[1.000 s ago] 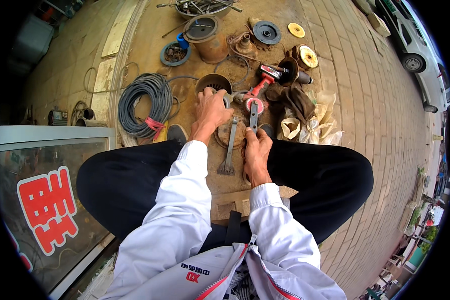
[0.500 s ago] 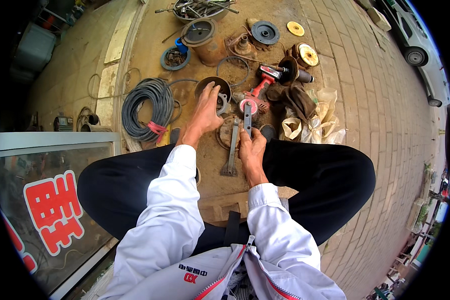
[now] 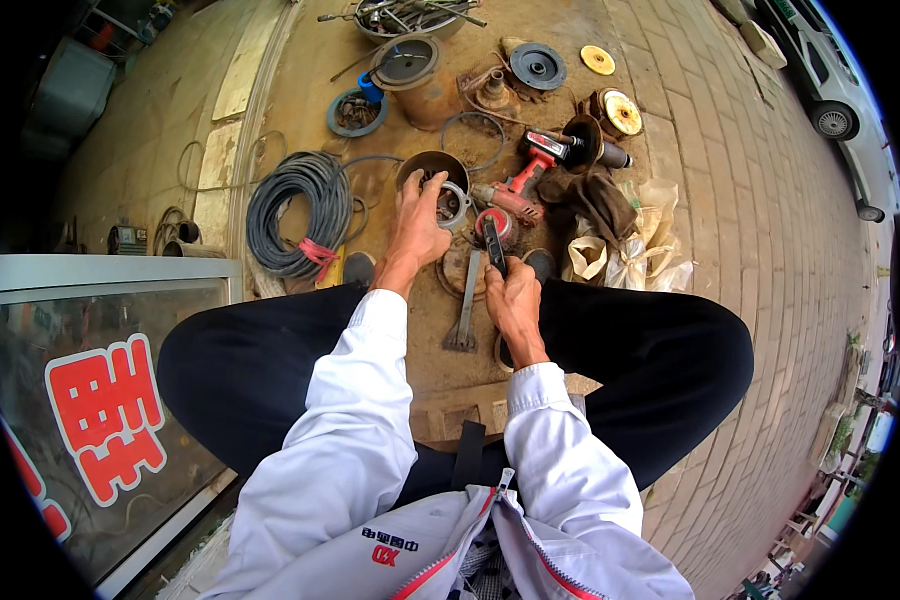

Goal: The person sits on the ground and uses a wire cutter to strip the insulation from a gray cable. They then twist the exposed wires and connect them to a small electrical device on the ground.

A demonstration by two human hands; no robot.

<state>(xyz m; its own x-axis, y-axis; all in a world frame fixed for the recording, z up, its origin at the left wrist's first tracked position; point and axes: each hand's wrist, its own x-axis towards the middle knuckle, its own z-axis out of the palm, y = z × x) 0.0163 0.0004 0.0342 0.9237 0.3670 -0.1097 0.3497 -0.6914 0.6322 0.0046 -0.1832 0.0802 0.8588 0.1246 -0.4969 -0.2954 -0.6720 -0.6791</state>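
Observation:
My left hand [image 3: 420, 222] has its fingers curled on a round grey metal housing [image 3: 454, 206] with a ring-shaped rim, which I hold tilted at a rusty cylinder [image 3: 432, 170]. In my right hand [image 3: 515, 300] is a dark flat metal bar [image 3: 494, 242], gripped at its near end and pointing away from me. Its far end reaches close to a round red part [image 3: 497, 222] beside the housing. Below, between my hands, a long flat-shafted metal tool [image 3: 464, 318] with a wide foot lies across a rusty disc [image 3: 454, 268].
A red cordless power tool [image 3: 530, 178] lies beyond my right hand, near a brown cloth [image 3: 600, 205] and pale plastic bags [image 3: 638, 245]. To the left is a coil of black hose [image 3: 282, 225]. Farther off stand a rusty pot-like casing [image 3: 422, 95] and a blue dish of small parts [image 3: 355, 115].
The bar in my right hand has turned and tipped, so its edge now shows more than its flat face. The housing in my left hand has turned, showing more of its open ring.

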